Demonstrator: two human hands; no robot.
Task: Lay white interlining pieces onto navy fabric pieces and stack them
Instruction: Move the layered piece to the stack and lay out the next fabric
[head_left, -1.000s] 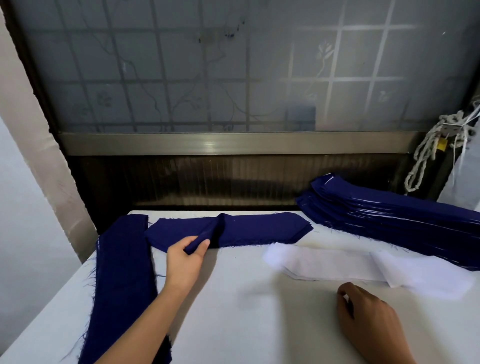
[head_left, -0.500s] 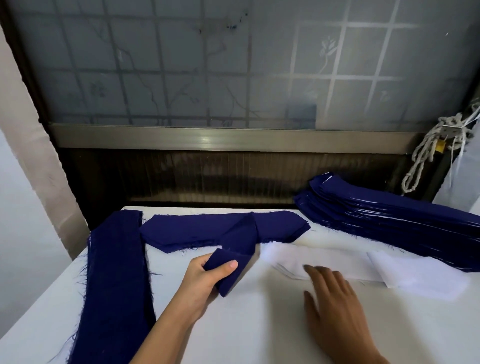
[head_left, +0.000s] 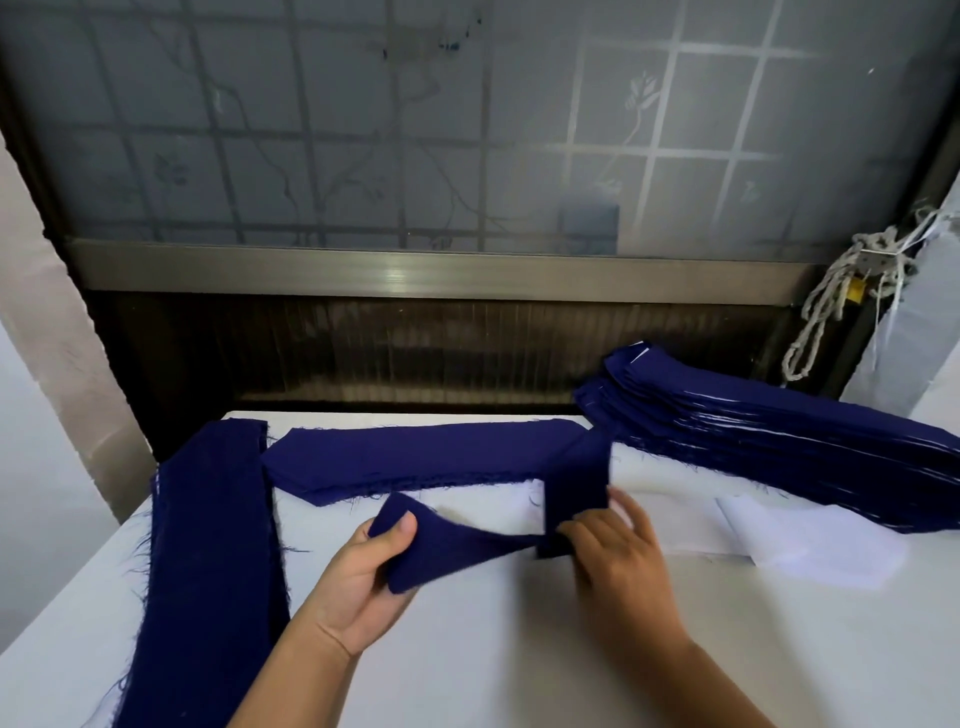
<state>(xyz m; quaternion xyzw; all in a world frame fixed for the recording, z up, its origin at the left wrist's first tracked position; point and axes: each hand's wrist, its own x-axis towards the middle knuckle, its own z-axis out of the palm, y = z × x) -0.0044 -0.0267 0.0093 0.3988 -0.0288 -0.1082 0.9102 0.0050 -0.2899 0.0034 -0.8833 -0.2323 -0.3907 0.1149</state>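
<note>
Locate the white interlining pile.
Head view, right: white interlining pile lies flat just in front of the tall navy stack, beyond the right hand.

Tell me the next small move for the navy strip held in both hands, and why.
Probably pull the navy strip off the navy pile and spread it flat on the table in front. The left hand pinches one end, the right hand grips a bend, and the far end rests on that pile; twisted like this, it cannot take a white interlining piece.
</note>
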